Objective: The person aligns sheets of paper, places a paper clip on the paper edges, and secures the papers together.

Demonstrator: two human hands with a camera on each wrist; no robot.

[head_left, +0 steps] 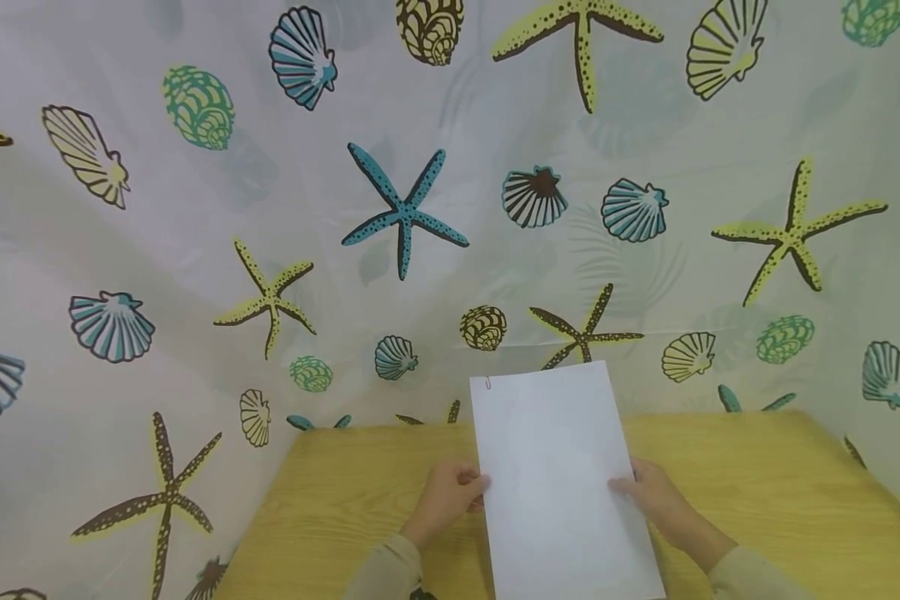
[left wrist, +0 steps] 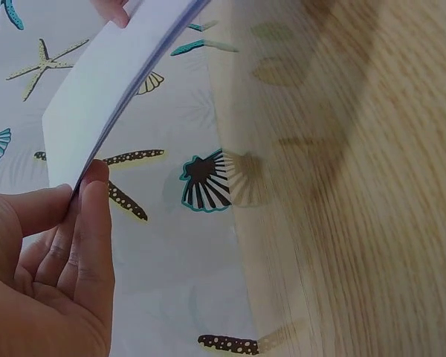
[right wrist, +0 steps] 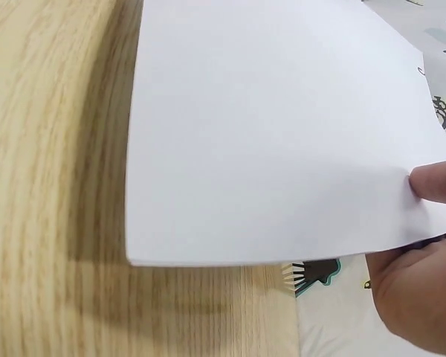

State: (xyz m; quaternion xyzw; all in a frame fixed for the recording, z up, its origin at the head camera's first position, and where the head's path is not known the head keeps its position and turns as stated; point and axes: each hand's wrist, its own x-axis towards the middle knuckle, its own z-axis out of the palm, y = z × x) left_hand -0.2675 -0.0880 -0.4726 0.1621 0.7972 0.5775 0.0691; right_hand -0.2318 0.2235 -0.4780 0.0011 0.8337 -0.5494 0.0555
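A thin stack of white paper (head_left: 558,475) is held up at a tilt over the table, its top edge leaning toward the curtain. Near its top left corner sits a small paper clip (head_left: 487,383). My left hand (head_left: 450,496) pinches the left edge between thumb and fingers; the left wrist view shows the stack's layered edge (left wrist: 123,104) in that pinch. On the opposite edge my right hand (head_left: 656,500) grips the stack, thumb on the front face and fingers behind it. In the right wrist view the lower corner of the paper (right wrist: 208,186) hangs close over the wood.
The wooden table (head_left: 345,492) spreads under both hands. Behind and at both sides hangs a white curtain (head_left: 480,275) printed with shells and starfish, meeting the table's far edge. Light sleeves (head_left: 386,571) cover both forearms.
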